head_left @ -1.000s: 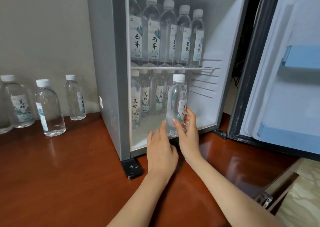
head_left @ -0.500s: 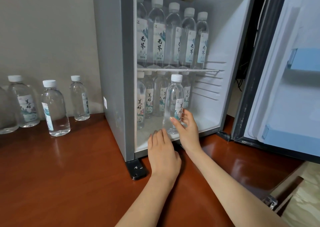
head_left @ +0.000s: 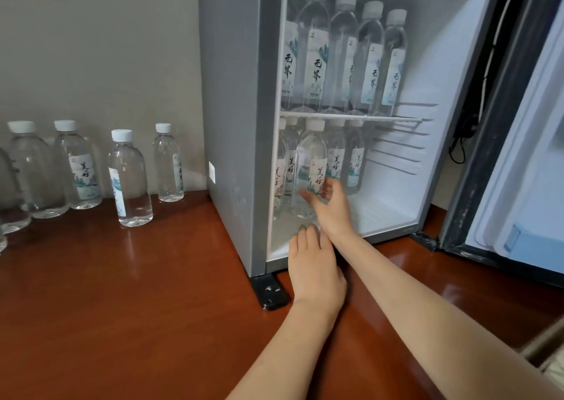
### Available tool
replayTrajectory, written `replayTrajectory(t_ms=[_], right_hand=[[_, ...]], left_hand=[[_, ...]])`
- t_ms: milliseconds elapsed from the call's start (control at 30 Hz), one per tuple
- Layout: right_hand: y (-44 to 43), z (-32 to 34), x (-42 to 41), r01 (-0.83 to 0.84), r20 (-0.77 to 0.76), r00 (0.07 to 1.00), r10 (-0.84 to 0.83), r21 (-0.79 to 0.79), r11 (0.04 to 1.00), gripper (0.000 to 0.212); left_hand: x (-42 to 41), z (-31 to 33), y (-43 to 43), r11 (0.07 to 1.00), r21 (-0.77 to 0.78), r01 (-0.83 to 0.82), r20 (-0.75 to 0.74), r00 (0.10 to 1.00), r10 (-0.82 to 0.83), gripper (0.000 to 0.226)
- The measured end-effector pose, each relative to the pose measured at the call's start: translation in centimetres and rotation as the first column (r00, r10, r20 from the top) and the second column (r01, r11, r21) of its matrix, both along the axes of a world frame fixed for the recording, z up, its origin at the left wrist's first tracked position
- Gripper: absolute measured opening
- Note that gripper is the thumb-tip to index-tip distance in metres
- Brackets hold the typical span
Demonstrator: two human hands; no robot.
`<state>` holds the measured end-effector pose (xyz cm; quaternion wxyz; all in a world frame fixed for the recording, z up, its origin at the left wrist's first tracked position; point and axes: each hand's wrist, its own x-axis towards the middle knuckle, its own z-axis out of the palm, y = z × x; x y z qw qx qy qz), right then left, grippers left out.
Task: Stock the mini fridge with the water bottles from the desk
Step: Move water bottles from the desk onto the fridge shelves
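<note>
The right hand (head_left: 331,207) reaches into the lower compartment of the mini fridge (head_left: 232,125) and curls round the lower body of a water bottle (head_left: 308,161), thumb on the near side and fingers wrapping behind. The bottle stands upright on the fridge floor, at the front of the row of small bottles (head_left: 355,167) behind it and just under the wire shelf (head_left: 351,117). The left hand (head_left: 316,270) lies flat and holds nothing, its straight fingers resting on the front lip of the fridge floor.

The upper shelf carries a row of taller bottles (head_left: 314,54). On the counter (head_left: 122,293), left of the fridge, several full bottles (head_left: 129,180) wait against the wall, so the stocking looks only partly done.

These bottles are likely light enough for one hand yet bottom-heavy with water. The thin clear plastic would give under a hard squeeze, and the smooth wall may slip. The labelled mid-body is the best place to hold — firm, near the balance point. Little headroom shows under the shelf, so each bottle probably needs to slide in upright — not be lowered from above.
</note>
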<state>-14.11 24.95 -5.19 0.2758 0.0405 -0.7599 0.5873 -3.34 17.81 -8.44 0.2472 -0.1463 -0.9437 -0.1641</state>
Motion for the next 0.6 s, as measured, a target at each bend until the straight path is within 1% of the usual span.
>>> replayTrajectory(t_ms=[133, 200, 300, 367, 467, 600], right_hand=[[-0.2, 0.4, -0.5, -0.001, 0.012, 1.0, 0.001, 0.002, 1.0, 0.062], [-0.3, 0.5, -0.8, -0.003, 0.013, 1.0, 0.003, 0.008, 1.0, 0.065], [-0.8, 0.5, -1.2, -0.01, 0.02, 1.0, 0.01, -0.004, 1.0, 0.063], [-1.0, 0.6, -1.4, -0.005, 0.014, 1.0, 0.005, -0.007, 1.0, 0.06], [-1.1, 0.5, -1.5, -0.007, 0.016, 1.0, 0.007, -0.006, 1.0, 0.061], [-0.9, 0.7, -1.1, -0.028, 0.036, 0.999, 0.03, -0.04, 0.999, 0.065]], left_hand=[[-0.9, -0.7, -1.5, 0.998, 0.055, -0.012, -0.091, 0.996, 0.017, 0.057], [-0.7, -0.5, -2.0, 0.998, 0.066, -0.021, -0.062, 0.998, 0.025, 0.059], [-0.2, -0.4, -1.6, 1.0, -0.001, -0.012, -0.027, 1.0, 0.012, 0.069], [-0.1, -0.2, -1.5, 1.0, -0.018, -0.016, 0.003, 1.0, 0.017, 0.069], [-0.1, 0.0, -1.6, 0.999, -0.044, -0.032, 0.013, 0.999, 0.032, 0.069], [-0.3, -0.4, -1.4, 0.999, -0.01, -0.041, -0.003, 0.999, 0.041, 0.067]])
